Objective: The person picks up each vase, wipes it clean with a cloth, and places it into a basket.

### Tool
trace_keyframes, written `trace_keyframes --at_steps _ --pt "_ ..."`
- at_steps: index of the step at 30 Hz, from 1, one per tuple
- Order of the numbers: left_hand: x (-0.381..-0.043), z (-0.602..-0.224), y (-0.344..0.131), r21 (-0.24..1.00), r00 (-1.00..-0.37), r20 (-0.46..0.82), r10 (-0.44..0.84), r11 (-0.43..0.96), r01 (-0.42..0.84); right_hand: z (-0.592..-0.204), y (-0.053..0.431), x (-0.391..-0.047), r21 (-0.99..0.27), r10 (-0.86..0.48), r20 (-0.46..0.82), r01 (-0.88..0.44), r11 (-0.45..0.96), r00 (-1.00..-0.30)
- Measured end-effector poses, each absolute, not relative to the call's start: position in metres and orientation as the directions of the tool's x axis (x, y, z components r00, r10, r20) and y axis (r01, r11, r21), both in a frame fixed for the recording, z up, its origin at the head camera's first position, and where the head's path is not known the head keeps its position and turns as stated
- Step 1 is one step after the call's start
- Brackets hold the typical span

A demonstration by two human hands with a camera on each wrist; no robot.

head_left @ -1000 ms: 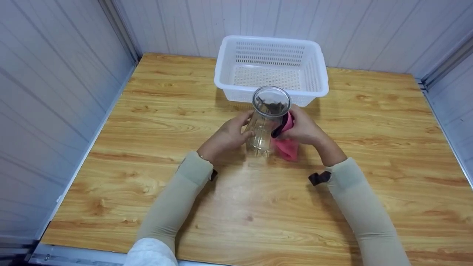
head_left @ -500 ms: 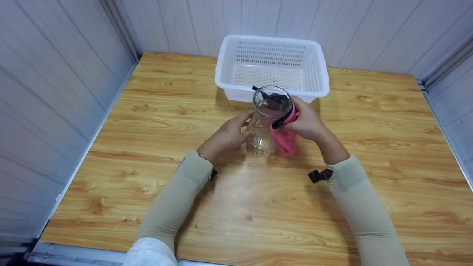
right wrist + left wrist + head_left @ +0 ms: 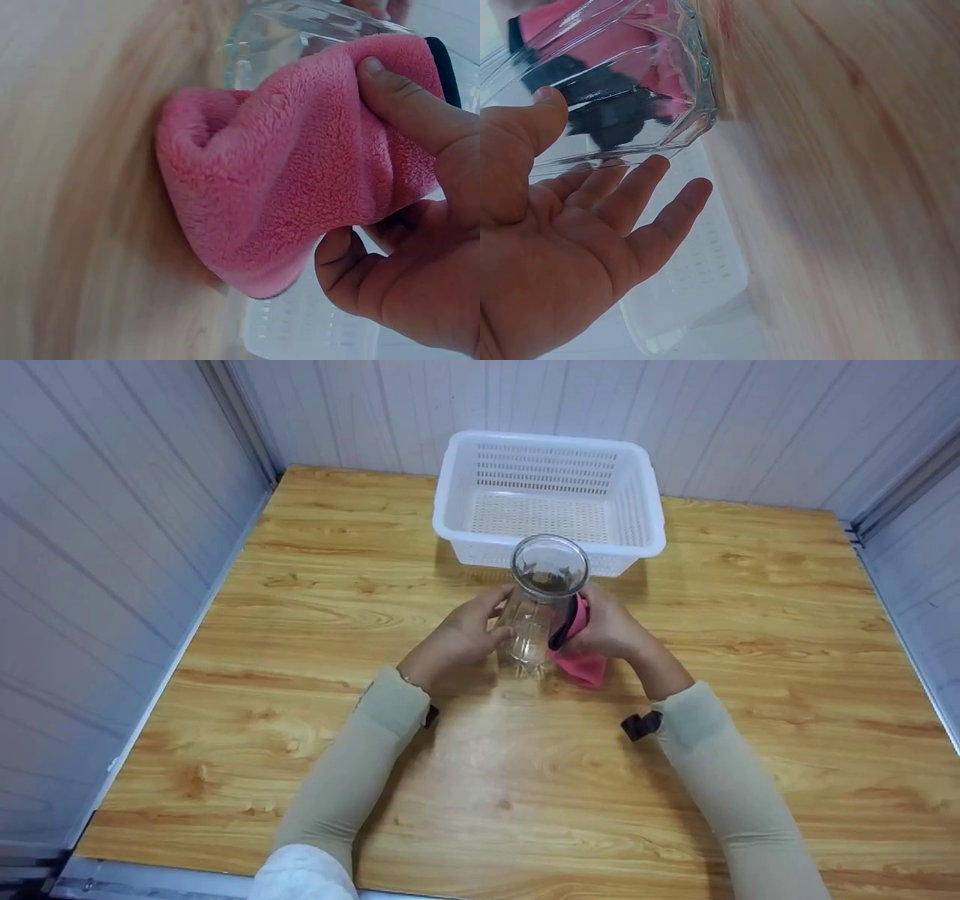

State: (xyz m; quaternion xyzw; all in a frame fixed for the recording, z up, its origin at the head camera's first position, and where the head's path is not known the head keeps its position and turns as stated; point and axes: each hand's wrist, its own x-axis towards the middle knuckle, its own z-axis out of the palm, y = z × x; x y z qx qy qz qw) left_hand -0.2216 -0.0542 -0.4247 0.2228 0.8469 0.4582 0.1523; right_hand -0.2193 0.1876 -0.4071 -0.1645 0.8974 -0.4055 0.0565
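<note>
A clear glass vase (image 3: 529, 641) with faceted sides and a round rim stands upright mid-table. My left hand (image 3: 461, 634) holds its left side, thumb on the near face (image 3: 577, 142) and fingertips against the far one. On the opposite side, my right hand (image 3: 611, 622) grips a pink fluffy cloth (image 3: 277, 165) with dark edging and presses it against the glass. The thumb lies on top of the cloth; the other fingers are partly hidden behind it. Through the glass, the cloth's pink and dark parts show in the left wrist view.
Behind the vase, near the back wall, sits a white slotted plastic basket (image 3: 551, 517) with nothing in it. The wood-grain table (image 3: 510, 802) is bounded by pale panel walls at the back and both sides.
The right hand with the cloth rose along the vase's side, then came back down to a lower spot. The left hand and the vase have stayed almost in place.
</note>
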Motion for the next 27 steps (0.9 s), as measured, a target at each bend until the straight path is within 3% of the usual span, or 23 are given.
trace_keyframes --at_steps 19,27 --pt "-0.218 -0.426 -0.054 0.890 -0.857 -0.006 0.515 0.393 0.230 -0.413 0.190 -0.223 -0.697 -0.356 0.005 -0.258 0.669 -0.935" --pt "-0.217 -0.427 -0.054 0.893 -0.857 -0.008 0.515 0.390 0.226 -0.396 0.187 -0.220 -0.809 -0.345 0.049 -0.240 0.536 -0.937"
